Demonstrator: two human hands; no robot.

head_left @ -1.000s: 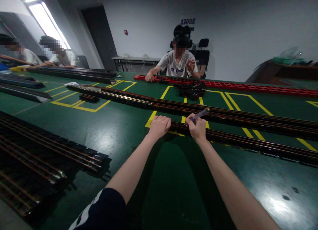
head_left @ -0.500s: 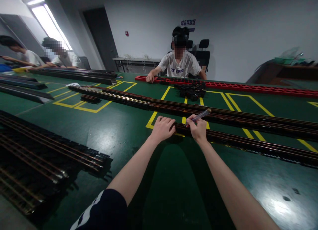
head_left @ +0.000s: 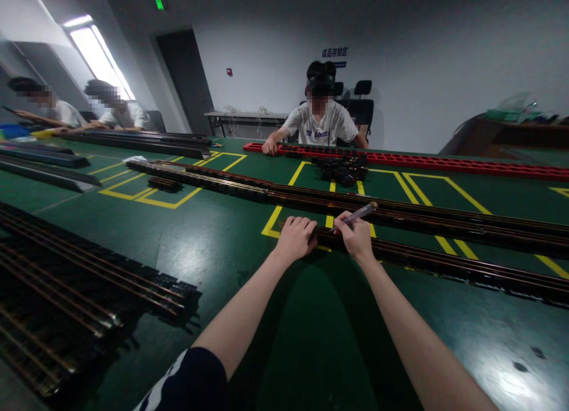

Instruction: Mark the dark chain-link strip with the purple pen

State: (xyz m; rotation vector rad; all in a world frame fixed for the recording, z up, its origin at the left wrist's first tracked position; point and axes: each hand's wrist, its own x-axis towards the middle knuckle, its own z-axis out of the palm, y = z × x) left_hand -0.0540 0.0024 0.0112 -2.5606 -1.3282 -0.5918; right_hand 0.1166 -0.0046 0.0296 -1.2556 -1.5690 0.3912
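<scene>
Clasps the near rail (head_left: 444, 264) in the curled left hand (head_left: 297, 239); grips a pen (head_left: 361, 212) in the closed right hand (head_left: 356, 238), tip toward that rail.

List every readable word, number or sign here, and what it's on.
"成品存放区": wall sign
"ZE LOUS", a letter perhaps hidden: facing co-worker's white shirt
Too small or blurred to read: dark strip under that sign, green lit sign
No legible lettering: pen
</scene>
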